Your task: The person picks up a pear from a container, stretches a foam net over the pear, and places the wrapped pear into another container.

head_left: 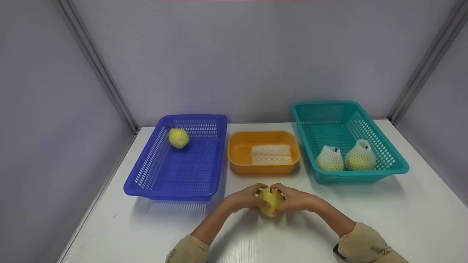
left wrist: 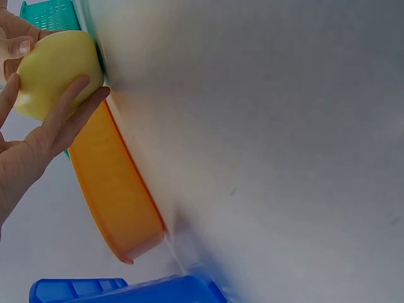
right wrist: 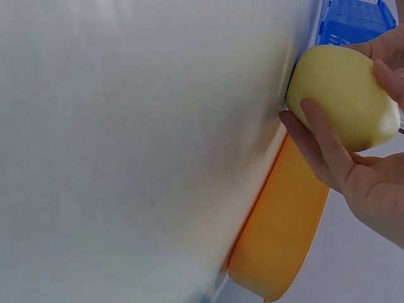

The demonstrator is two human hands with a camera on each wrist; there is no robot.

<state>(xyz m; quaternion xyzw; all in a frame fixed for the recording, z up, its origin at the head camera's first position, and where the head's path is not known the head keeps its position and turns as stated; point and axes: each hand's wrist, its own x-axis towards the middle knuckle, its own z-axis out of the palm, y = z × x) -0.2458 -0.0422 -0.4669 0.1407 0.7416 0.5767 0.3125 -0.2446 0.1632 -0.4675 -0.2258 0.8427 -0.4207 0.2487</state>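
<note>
A bare yellow-green pear (head_left: 270,201) is upright, stem on top, at the front middle of the white table. My left hand (head_left: 248,198) grips its left side and my right hand (head_left: 295,199) its right side, fingers curved around it. In the left wrist view, the left fingers lie along the lower side of the pear (left wrist: 60,66). From the right wrist, two right fingers show against the pear (right wrist: 338,88), close to the tabletop. Just behind the hands stands an orange bin (head_left: 263,168) holding white foam net sleeves (head_left: 271,154).
On the left, a blue basket (head_left: 175,193) contains one bare pear (head_left: 178,138). A teal basket (head_left: 360,178) at the right has two pears in foam nets, a smaller one (head_left: 330,159) and a larger one (head_left: 360,157). Grey walls enclose the white table (head_left: 420,219).
</note>
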